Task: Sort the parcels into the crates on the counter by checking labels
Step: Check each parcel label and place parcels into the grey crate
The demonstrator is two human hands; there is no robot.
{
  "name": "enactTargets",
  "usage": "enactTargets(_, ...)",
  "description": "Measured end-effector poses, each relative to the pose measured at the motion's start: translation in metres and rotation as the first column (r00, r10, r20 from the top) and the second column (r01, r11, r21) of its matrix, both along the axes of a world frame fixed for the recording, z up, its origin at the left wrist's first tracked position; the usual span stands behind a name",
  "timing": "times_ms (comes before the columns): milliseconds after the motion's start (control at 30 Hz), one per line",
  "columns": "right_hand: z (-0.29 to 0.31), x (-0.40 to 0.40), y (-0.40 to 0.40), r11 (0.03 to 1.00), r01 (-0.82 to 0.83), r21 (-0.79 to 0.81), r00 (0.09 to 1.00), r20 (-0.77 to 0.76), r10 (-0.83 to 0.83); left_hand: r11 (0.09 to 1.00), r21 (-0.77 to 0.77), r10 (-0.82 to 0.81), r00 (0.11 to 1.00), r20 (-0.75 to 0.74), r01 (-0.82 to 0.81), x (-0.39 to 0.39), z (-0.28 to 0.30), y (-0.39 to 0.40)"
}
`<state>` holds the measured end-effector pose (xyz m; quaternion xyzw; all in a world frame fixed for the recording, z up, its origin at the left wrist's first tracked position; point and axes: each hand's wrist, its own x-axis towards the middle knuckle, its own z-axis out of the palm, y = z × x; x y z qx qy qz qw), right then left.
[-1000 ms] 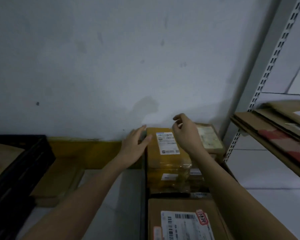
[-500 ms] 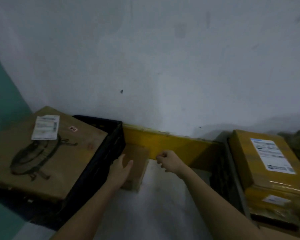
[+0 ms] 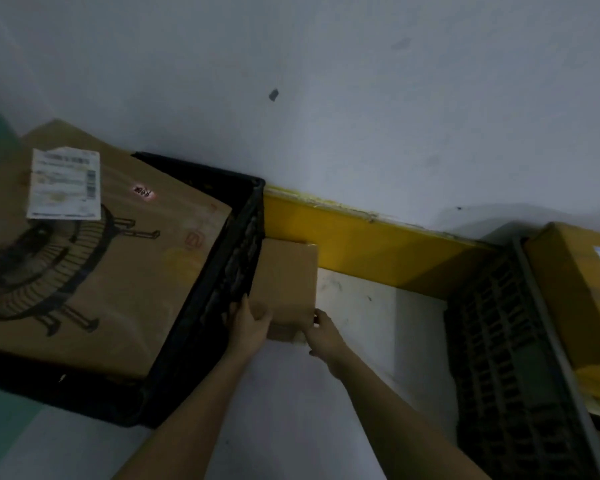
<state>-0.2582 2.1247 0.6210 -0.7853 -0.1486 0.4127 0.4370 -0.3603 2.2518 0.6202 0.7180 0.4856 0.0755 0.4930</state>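
Observation:
A small plain cardboard parcel (image 3: 286, 282) lies on the white counter (image 3: 368, 327) between two black crates, its far end against a yellow strip. My left hand (image 3: 248, 323) grips its near left corner, and my right hand (image 3: 324, 336) grips its near right corner. No label shows on its top face. The left black crate (image 3: 215, 282) holds a large brown box (image 3: 94, 258) with a white label and a fan drawing. The right black crate (image 3: 506, 344) holds a yellow-taped parcel (image 3: 575, 289) with a label.
A grey wall (image 3: 326, 98) rises behind the counter, with a yellow strip (image 3: 371, 237) along its base. A teal surface (image 3: 0, 420) shows at the lower left. White counter lies between the two crates.
My view and both hands swung left from the right crate's parcels to the gap between the crates. Both hands have now closed on the small parcel's near corners.

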Motion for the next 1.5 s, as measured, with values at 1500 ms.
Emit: enactTargets(1500, 0.253, -0.012, -0.296, 0.602, 0.106, 0.791, 0.913, 0.163, -0.374, 0.967, 0.238, -0.093, 0.739, 0.667, -0.093, 0.001, 0.288, -0.308)
